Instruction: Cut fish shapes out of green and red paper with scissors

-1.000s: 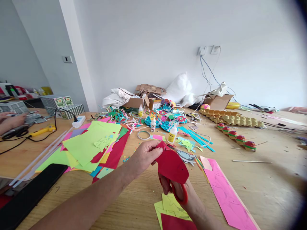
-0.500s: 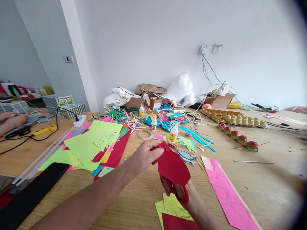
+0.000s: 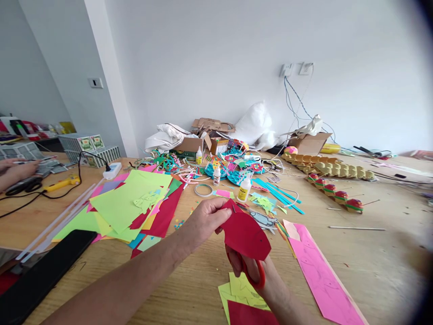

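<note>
My left hand (image 3: 211,216) pinches the upper left end of a red paper piece (image 3: 246,235), whose right side has a rounded, fish-like outline with a small dark dot. Below the paper, my right hand (image 3: 248,267) is closed on red-handled scissors (image 3: 260,276). The paper hides most of the blades; a bit of dark metal shows near its upper left end. Under my right wrist lie yellow paper sheets (image 3: 248,291) with pencil drawings and a red sheet (image 3: 252,313). Just beyond the held paper rests a grey-blue paper fish (image 3: 264,221).
Coloured paper sheets (image 3: 125,205) are heaped left, near a black phone-like slab (image 3: 50,271). Glue bottles (image 3: 244,189) and a tape roll (image 3: 203,190) stand ahead. A pink strip (image 3: 320,275) and egg-carton crafts (image 3: 334,192) lie right. Another person's hands (image 3: 20,169) are at far left.
The red paper has shifted very slightly right and tilted a little in my hands. Both hands keep their hold; the surroundings look the same.
</note>
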`<state>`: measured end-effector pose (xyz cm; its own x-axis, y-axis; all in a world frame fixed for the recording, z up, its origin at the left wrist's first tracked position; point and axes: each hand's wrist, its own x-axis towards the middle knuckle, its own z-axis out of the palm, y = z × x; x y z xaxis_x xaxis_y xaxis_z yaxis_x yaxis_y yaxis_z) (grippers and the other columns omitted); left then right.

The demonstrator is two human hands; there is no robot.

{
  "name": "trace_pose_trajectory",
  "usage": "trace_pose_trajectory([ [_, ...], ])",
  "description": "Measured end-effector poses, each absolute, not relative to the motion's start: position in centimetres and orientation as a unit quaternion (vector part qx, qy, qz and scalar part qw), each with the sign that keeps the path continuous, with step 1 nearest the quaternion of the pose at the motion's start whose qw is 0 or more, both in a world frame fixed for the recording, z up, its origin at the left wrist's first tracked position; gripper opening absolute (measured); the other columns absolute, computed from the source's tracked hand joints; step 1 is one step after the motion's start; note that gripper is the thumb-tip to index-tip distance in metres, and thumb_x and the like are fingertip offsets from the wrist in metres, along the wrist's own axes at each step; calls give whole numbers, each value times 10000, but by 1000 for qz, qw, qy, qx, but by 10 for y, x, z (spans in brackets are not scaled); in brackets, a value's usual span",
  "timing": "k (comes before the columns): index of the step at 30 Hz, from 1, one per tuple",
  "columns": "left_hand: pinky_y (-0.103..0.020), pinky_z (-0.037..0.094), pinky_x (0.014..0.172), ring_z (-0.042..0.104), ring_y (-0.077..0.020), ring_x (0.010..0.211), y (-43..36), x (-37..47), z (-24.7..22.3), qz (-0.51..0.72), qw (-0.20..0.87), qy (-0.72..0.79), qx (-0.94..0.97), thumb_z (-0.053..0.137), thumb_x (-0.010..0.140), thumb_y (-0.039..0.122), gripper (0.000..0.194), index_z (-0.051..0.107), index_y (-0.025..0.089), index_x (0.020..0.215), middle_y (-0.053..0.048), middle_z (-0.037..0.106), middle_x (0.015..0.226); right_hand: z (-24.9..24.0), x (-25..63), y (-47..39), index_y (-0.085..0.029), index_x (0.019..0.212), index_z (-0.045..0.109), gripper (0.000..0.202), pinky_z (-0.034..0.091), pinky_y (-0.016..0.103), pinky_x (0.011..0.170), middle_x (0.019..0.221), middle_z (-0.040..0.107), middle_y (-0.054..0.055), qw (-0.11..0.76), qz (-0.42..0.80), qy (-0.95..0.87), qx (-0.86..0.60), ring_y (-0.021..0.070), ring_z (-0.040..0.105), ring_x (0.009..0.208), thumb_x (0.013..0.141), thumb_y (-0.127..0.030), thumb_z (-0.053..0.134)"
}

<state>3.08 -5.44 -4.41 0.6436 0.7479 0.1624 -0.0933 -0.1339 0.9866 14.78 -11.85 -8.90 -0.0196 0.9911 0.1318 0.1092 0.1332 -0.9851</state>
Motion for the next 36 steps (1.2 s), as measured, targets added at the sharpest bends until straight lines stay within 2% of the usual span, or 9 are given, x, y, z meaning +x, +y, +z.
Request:
trace_pose_trajectory([
  [6,-195,309,493,369,-71,511,-54,31,-44,350,613,238,667,493,769,306,170,511,163,678,44,441,583,-87,146,-118,-224,394,339,461,321,210,343,336,335,-48,502,453,-546,-495,72,305,322,717,-548,398],
  [14,-198,327,499,380,-76,522,-51,29,-48,350,593,232,687,468,821,359,237,515,159,703,39,432,588,-98,146,-113,-208,505,431,402,256,189,309,324,336,-70,524,468,-528,-477,64,278,299,746,-528,410],
  [21,-199,281,474,358,-69,488,-52,30,-48,330,606,226,687,479,804,377,251,538,155,702,43,425,558,-113,150,-108,-193,586,492,384,229,199,306,330,360,-67,528,504,-500,-467,75,314,290,718,-546,419],
  [27,-200,285,493,379,-71,519,-49,28,-50,317,618,222,685,473,811,350,237,585,147,759,29,459,595,-111,151,-113,-189,574,484,305,207,194,304,341,382,-63,523,515,-488,-472,65,303,283,735,-443,430],
  [32,-202,309,511,426,-79,543,-48,27,-51,315,631,235,669,493,795,344,234,593,143,731,15,498,614,-112,152,-110,-192,568,494,296,213,199,298,301,354,-71,523,517,-481,-476,71,295,263,693,-449,417],
  [36,-202,318,506,451,-86,542,-48,27,-50,319,639,236,659,505,791,379,255,584,148,721,11,513,610,-115,154,-110,-179,556,529,311,227,197,302,308,396,-53,522,517,-478,-482,76,324,279,702,-441,445],
])
